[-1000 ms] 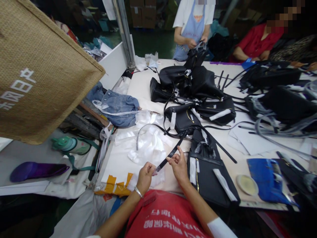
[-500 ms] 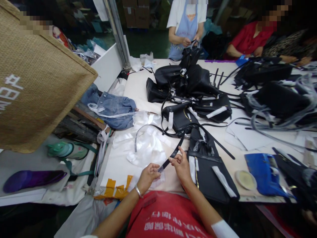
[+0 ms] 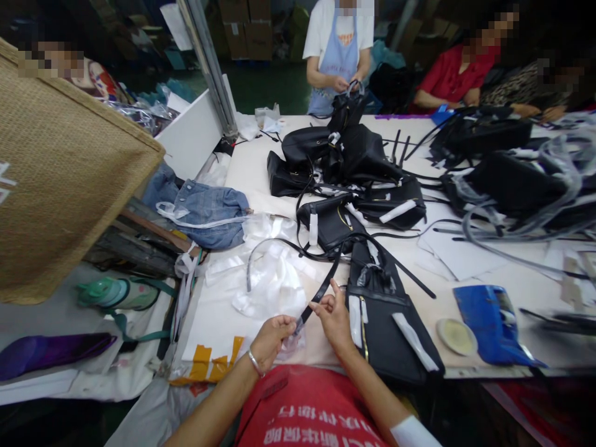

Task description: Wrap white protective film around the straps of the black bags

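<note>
White tabletop [image 3: 251, 161] under black bags [image 3: 370, 158]; greenish floor [image 3: 274, 87] behind, cartons [image 3: 258, 40] probably stacked.

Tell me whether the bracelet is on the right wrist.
No, the bracelet circles the wrist of the left hand, with none by the right hand.

Pale worktable [image 3: 254, 158] beneath black bags [image 3: 367, 155], white papers [image 3: 470, 257], a blue item [image 3: 487, 320] and a round pale disc [image 3: 456, 336]

Burlap [image 3: 69, 167], perhaps a bag, hangs left; denim [image 3: 212, 211] lies crumpled; a green-lidded bottle [image 3: 135, 295] sits nearby.
</note>
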`<state>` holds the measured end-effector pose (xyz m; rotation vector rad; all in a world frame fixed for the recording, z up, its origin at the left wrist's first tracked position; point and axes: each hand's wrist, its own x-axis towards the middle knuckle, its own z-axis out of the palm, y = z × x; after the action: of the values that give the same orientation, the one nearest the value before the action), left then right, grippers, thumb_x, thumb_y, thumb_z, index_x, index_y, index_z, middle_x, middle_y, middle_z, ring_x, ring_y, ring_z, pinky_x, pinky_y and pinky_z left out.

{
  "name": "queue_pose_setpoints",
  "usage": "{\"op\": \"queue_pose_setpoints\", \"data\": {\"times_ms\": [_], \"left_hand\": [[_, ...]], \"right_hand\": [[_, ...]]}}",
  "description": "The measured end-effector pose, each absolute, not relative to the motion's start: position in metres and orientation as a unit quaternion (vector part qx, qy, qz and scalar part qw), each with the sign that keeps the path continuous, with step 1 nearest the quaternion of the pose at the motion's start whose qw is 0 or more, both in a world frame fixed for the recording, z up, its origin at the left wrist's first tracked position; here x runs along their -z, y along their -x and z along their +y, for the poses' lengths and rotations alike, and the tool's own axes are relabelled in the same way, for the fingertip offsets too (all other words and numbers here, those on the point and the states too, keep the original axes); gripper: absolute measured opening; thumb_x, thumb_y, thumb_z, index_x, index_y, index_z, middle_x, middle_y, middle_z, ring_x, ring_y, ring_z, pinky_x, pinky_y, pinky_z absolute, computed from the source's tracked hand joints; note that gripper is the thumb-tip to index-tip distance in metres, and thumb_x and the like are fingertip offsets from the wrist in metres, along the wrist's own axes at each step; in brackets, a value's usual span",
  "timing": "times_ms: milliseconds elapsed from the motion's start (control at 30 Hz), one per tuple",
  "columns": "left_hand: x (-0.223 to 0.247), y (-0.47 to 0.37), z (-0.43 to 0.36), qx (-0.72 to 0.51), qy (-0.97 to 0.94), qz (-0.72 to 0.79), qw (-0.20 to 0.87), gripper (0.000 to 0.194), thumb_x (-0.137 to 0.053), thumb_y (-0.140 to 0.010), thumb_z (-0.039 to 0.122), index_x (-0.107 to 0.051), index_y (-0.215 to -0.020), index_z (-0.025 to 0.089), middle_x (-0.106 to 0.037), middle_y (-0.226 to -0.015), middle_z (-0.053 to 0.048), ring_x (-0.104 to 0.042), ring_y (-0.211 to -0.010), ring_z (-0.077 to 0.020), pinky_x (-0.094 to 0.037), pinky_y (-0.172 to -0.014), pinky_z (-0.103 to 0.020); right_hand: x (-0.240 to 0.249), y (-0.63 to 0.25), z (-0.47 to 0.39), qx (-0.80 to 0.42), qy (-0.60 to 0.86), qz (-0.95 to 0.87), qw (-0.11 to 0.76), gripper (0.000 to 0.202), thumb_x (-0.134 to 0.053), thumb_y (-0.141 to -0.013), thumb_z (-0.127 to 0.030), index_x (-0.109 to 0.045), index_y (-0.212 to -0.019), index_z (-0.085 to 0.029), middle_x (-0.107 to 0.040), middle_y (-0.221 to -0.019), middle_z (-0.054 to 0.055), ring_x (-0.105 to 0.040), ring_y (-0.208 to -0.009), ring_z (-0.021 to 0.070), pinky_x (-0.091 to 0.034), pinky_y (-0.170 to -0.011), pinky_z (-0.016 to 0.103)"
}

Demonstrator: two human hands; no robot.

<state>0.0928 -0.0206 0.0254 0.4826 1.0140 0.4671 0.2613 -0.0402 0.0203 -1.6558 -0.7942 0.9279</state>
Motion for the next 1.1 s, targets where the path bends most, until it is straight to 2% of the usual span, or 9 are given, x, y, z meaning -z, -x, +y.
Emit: {"op": "queue_pose_setpoints", "data": {"times_ms": [167, 367, 467, 600, 767, 967, 1100], "left_hand": [[-0.028, -0.101, -0.021, -0.240, -0.222, 0.488, 0.809, 0.028, -0.080, -0.057, 0.027, -0.060, -0.070, 0.013, -0.060, -0.063, 0.001, -0.052, -0.056, -0.0077, -0.039, -0.055, -0.020], [-0.021, -0.116, -0.030, -0.284, -0.254, 0.508, 0.773, 0.025, -0.077, -0.061, 0.027, -0.057, -0.069, 0.014, -0.057, -0.061, 0.002, -0.048, -0.055, -0.0074, -0.034, -0.055, -0.020], [-0.013, -0.120, -0.035, -0.289, -0.278, 0.517, 0.756, 0.024, -0.074, -0.065, 0.030, -0.056, -0.071, 0.014, -0.057, -0.061, 0.002, -0.047, -0.054, -0.0075, -0.032, -0.054, -0.020], [-0.014, -0.125, -0.035, -0.289, -0.325, 0.524, 0.732, 0.023, -0.070, -0.071, 0.032, -0.056, -0.073, 0.015, -0.054, -0.060, 0.003, -0.043, -0.053, -0.0067, -0.028, -0.052, -0.020], [-0.021, -0.131, -0.027, -0.290, -0.353, 0.563, 0.689, 0.020, -0.068, -0.072, 0.029, -0.055, -0.074, 0.015, -0.050, -0.057, 0.005, -0.039, -0.051, -0.0062, -0.025, -0.050, -0.019], [-0.019, -0.145, -0.016, -0.293, -0.360, 0.554, 0.691, 0.021, -0.068, -0.072, 0.031, -0.054, -0.072, 0.014, -0.049, -0.059, 0.004, -0.039, -0.053, -0.0065, -0.028, -0.051, -0.019], [-0.018, -0.151, -0.007, -0.282, -0.331, 0.568, 0.698, 0.027, -0.071, -0.069, 0.033, -0.057, -0.082, 0.014, -0.052, -0.064, 0.003, -0.042, -0.056, -0.0070, -0.031, -0.052, -0.019]], "right_hand": [[-0.019, -0.260, -0.049, -0.432, 0.672, -0.297, 0.523, 0.085, -0.067, -0.072, -0.034, -0.023, -0.143, -0.019, -0.050, -0.063, -0.007, -0.050, -0.059, 0.0136, -0.043, -0.061, 0.026], [-0.021, -0.257, -0.063, -0.443, 0.668, -0.311, 0.511, 0.081, -0.066, -0.074, -0.031, -0.024, -0.143, -0.022, -0.048, -0.064, -0.007, -0.048, -0.059, 0.0124, -0.041, -0.059, 0.024], [-0.017, -0.262, -0.065, -0.488, 0.646, -0.334, 0.483, 0.072, -0.064, -0.077, -0.031, -0.031, -0.141, -0.022, -0.046, -0.064, -0.007, -0.047, -0.058, 0.0119, -0.039, -0.057, 0.024], [-0.011, -0.280, -0.051, -0.579, 0.600, -0.291, 0.469, 0.064, -0.064, -0.077, -0.040, -0.041, -0.134, -0.021, -0.045, -0.063, -0.006, -0.048, -0.057, 0.0126, -0.041, -0.055, 0.025], [-0.016, -0.300, -0.021, -0.582, 0.585, -0.258, 0.502, 0.052, -0.067, -0.073, -0.041, -0.054, -0.119, -0.020, -0.041, -0.063, -0.007, -0.046, -0.056, 0.0106, -0.040, -0.056, 0.024], [-0.026, -0.306, -0.005, -0.550, 0.588, -0.265, 0.530, 0.049, -0.066, -0.073, -0.035, -0.052, -0.118, -0.020, -0.043, -0.064, -0.007, -0.045, -0.058, 0.0104, -0.036, -0.056, 0.023], [-0.014, -0.303, -0.002, -0.539, 0.597, -0.264, 0.533, 0.060, -0.065, -0.075, -0.032, -0.042, -0.129, -0.021, -0.044, -0.063, -0.008, -0.045, -0.057, 0.0106, -0.037, -0.057, 0.023]]}}
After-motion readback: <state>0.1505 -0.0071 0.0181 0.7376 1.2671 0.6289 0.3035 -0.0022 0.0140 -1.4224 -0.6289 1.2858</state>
